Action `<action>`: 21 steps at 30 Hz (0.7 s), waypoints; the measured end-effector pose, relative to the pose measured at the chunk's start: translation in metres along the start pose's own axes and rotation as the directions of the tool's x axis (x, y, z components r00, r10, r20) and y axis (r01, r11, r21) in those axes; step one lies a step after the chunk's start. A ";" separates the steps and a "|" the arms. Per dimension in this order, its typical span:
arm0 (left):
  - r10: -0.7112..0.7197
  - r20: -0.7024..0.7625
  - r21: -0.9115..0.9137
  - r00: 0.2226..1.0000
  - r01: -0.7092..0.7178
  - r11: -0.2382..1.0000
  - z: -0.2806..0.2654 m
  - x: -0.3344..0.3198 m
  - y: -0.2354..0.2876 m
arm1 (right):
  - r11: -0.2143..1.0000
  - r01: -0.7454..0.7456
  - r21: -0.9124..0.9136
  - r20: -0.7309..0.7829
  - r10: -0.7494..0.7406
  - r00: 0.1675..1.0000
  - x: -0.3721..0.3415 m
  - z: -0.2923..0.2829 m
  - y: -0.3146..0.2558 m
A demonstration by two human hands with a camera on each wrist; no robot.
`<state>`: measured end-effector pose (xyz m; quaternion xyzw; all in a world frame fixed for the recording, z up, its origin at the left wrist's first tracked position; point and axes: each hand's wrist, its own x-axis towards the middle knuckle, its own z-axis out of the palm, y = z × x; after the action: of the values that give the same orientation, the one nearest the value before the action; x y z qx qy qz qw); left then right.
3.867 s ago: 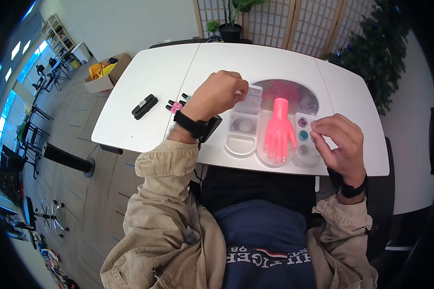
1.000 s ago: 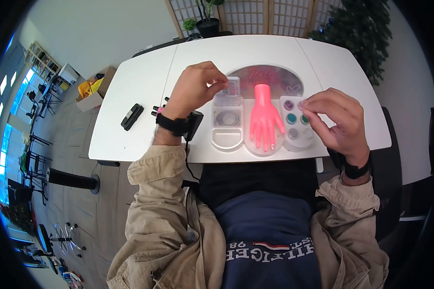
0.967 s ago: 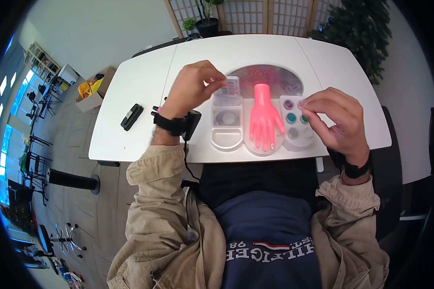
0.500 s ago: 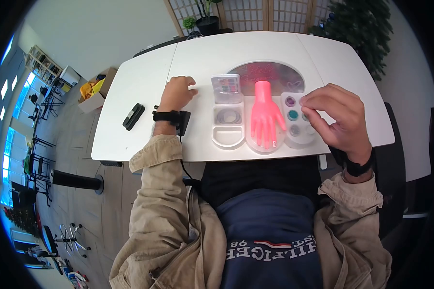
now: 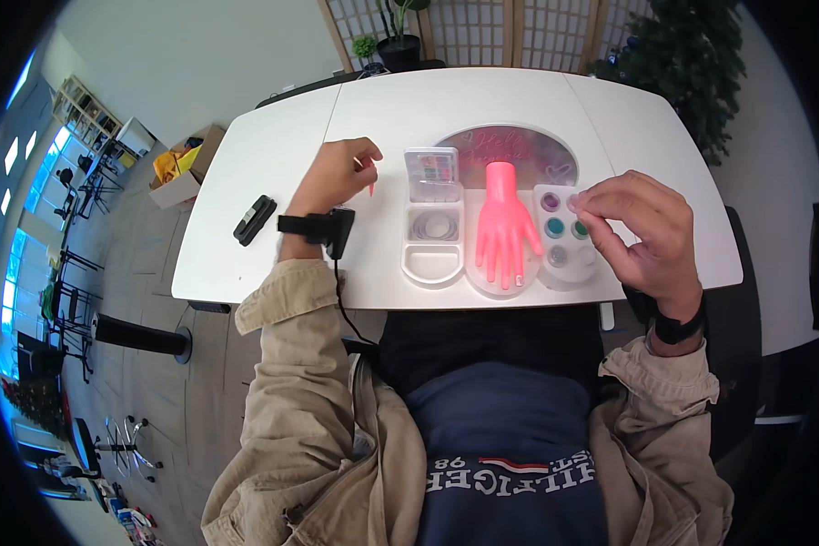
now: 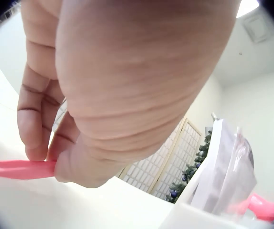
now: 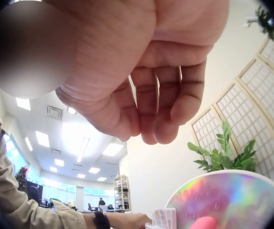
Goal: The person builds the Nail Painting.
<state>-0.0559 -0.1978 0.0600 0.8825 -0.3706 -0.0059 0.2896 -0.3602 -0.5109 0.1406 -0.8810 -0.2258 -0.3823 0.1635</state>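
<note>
In the head view my left hand [image 5: 344, 171] is over the table left of the white tray. Its thumb and fingers pinch pink tweezers [image 6: 22, 169], whose two prongs point away from the palm in the left wrist view. My right hand [image 5: 642, 232] is raised at the tray's right side, its fingertips drawn together beside the glitter pots [image 5: 553, 227]. I cannot tell whether something tiny is between them. A pink model hand [image 5: 500, 227] lies in the middle of the tray, one fingertip bearing a pale nail. The clear lid [image 5: 432, 173] of the left compartment stands raised.
A round-topped iridescent panel [image 5: 546, 155] with pink lettering rises behind the model hand. The tray's left part has a round coil [image 5: 432, 224] and a white well [image 5: 430, 264]. A black oblong object [image 5: 255, 220] lies on the white table [image 5: 246, 164] at left.
My left hand has left the clear lid, moved left, and picked up the pink tweezers. The right hand has stayed by the pots with its fingers in much the same pose.
</note>
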 end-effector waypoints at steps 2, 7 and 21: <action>0.023 0.042 -0.157 0.999 -0.017 0.987 -0.021 -0.008 0.012 | 1.000 -0.004 0.000 -0.006 0.004 1.000 0.000 -0.001 0.000; 0.043 0.114 -0.324 0.992 -0.004 0.946 -0.033 -0.016 0.022 | 1.000 0.002 0.012 0.000 -0.002 1.000 -0.001 -0.001 0.000; 0.119 0.201 -0.158 0.972 -0.088 0.984 -0.004 -0.005 0.036 | 1.000 0.013 0.008 -0.013 -0.012 1.000 0.000 -0.003 -0.002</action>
<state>-0.0823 -0.2130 0.0808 0.8324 -0.4433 -0.1113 0.3134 -0.3625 -0.5106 0.1430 -0.8765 -0.2317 -0.3880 0.1659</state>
